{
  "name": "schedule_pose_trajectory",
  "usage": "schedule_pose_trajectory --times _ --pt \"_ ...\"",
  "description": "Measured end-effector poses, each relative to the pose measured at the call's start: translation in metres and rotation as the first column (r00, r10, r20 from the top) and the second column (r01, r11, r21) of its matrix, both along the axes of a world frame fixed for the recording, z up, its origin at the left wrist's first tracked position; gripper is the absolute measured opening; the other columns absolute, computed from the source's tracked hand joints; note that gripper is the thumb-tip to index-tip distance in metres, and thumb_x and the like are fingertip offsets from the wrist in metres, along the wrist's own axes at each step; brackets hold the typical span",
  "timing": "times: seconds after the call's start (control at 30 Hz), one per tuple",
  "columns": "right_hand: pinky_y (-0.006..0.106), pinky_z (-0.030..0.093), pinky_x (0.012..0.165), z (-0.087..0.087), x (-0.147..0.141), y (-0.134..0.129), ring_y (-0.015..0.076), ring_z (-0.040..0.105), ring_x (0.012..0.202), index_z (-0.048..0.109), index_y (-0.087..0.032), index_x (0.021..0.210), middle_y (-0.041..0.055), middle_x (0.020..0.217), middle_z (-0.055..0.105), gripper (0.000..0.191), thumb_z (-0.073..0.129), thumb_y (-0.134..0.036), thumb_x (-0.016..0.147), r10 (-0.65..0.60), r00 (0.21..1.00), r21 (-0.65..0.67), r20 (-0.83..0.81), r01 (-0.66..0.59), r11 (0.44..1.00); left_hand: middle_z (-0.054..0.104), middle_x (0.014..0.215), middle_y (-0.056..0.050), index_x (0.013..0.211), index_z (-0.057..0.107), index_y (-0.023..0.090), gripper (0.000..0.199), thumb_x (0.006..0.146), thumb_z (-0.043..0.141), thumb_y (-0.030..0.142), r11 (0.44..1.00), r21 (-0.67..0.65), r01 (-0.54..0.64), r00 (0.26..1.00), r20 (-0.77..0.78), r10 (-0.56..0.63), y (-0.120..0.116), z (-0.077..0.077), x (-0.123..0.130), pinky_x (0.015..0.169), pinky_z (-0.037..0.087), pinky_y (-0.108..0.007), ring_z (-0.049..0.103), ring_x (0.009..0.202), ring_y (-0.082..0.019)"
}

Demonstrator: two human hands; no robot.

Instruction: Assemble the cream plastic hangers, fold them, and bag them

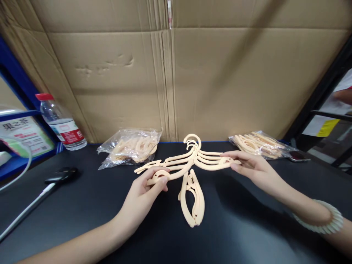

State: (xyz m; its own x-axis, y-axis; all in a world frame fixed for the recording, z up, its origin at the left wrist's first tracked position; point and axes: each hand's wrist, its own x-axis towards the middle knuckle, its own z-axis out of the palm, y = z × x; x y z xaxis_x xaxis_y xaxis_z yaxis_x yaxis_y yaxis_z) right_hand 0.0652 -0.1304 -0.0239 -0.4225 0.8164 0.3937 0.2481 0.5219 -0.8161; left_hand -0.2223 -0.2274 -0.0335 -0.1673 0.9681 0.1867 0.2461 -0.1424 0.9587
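Note:
Several cream plastic clothes hangers (pixel 210 167) lie spread out in a stack, their hooks gathered at the back. My left hand (pixel 150 187) pinches the left arm end of the front hanger between thumb and fingers. On the other side, my right hand (pixel 249 165) has its thumb and fingers closed around the right arm end. A folded hanger (pixel 200 205) of the same colour lies on the black table just in front of the stack, untouched by either hand.
Clear plastic bags of cream hangers, one at back left (pixel 134 145) and one at back right (pixel 258 143), flank the stack. A phone (pixel 299 156), a water bottle (pixel 66 126) and a black device with a white cable (pixel 62 175) are farther out. Cardboard (pixel 220 73) walls the back.

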Motion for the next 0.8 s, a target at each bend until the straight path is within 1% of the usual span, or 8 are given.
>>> schedule_pose_trajectory --times 0.1,0.17,0.3,0.47,0.53,0.6,0.7,0.8 --pt "0.040 0.054 0.081 -0.001 0.001 0.000 0.0253 0.064 0.094 0.072 -0.023 0.102 0.0083 0.098 0.071 0.028 0.064 -0.043 0.084 0.023 0.999 -0.087 -0.044 -0.027 0.996 0.064 0.081 -0.001 0.089 0.067 0.018 0.025 0.075 0.072 0.039 0.999 -0.001 -0.047 0.996 0.071 0.047 0.001 -0.001 0.001 0.069 0.048 -0.027 0.059 0.067 -0.015" --pt "0.039 0.054 0.077 -0.003 -0.001 -0.002 0.0236 0.063 0.089 0.071 -0.022 0.102 0.0078 0.094 0.069 0.029 0.065 -0.044 0.084 0.054 0.995 -0.139 -0.086 -0.066 0.988 0.064 0.078 0.000 0.090 0.065 0.018 0.028 0.072 0.075 0.038 0.999 0.008 -0.034 0.991 0.128 0.033 0.001 -0.001 0.002 0.066 0.050 -0.027 0.060 0.067 -0.015" --pt "0.034 0.054 0.071 -0.006 -0.013 -0.012 0.0163 0.061 0.074 0.058 -0.025 0.108 0.0025 0.086 0.066 0.035 0.071 -0.041 0.080 0.051 0.966 -0.295 -0.253 -0.128 0.947 0.062 0.069 0.003 0.101 0.061 0.020 0.033 0.074 0.075 0.033 1.000 0.011 0.023 0.980 0.199 -0.024 -0.001 -0.002 0.006 0.063 0.050 -0.024 0.058 0.062 -0.012" --pt "0.031 0.055 0.071 -0.008 -0.025 -0.026 0.0148 0.062 0.074 0.051 -0.022 0.084 0.0005 0.079 0.063 0.031 0.077 -0.036 0.075 0.063 0.928 -0.388 -0.368 -0.214 0.897 0.061 0.069 0.002 0.101 0.060 0.017 0.033 0.076 0.074 0.033 0.993 -0.020 0.119 0.967 0.230 -0.111 -0.008 -0.002 0.014 0.056 0.049 -0.022 0.055 0.060 -0.011" --pt "0.032 0.054 0.076 -0.008 -0.027 -0.031 0.0150 0.063 0.077 0.055 -0.020 0.080 0.0016 0.082 0.065 0.026 0.076 -0.035 0.077 0.148 0.933 -0.366 -0.328 -0.270 0.890 0.061 0.068 0.002 0.100 0.060 0.016 0.033 0.076 0.075 0.033 0.989 -0.021 0.145 0.961 0.241 -0.136 -0.010 -0.002 0.017 0.054 0.049 -0.021 0.054 0.060 -0.011" --pt "0.034 0.053 0.084 -0.006 -0.028 -0.036 0.0170 0.065 0.085 0.063 -0.020 0.087 0.0038 0.089 0.067 0.018 0.071 -0.035 0.082 0.278 0.925 -0.355 -0.260 -0.359 0.863 0.060 0.068 0.002 0.101 0.060 0.016 0.034 0.076 0.075 0.033 0.987 -0.024 0.160 0.956 0.253 -0.149 -0.011 -0.002 0.020 0.051 0.049 -0.021 0.054 0.060 -0.011" --pt "0.039 0.050 0.094 -0.001 -0.028 -0.045 0.0218 0.063 0.107 0.067 -0.023 0.109 0.0077 0.112 0.065 0.023 0.064 -0.034 0.088 0.485 0.852 -0.375 -0.198 -0.523 0.766 0.061 0.068 0.001 0.101 0.059 0.015 0.035 0.076 0.075 0.034 0.984 -0.036 0.172 0.951 0.266 -0.156 -0.011 -0.002 0.022 0.049 0.049 -0.020 0.056 0.062 -0.013" --pt "0.040 0.049 0.096 0.004 -0.029 -0.053 0.0241 0.058 0.116 0.064 -0.028 0.122 0.0089 0.127 0.057 0.032 0.062 -0.031 0.090 0.597 0.782 -0.399 -0.179 -0.612 0.683 0.064 0.072 -0.001 0.097 0.059 0.014 0.035 0.074 0.076 0.035 0.979 -0.034 0.200 0.943 0.279 -0.182 -0.011 -0.002 0.021 0.049 0.050 -0.021 0.056 0.062 -0.013"
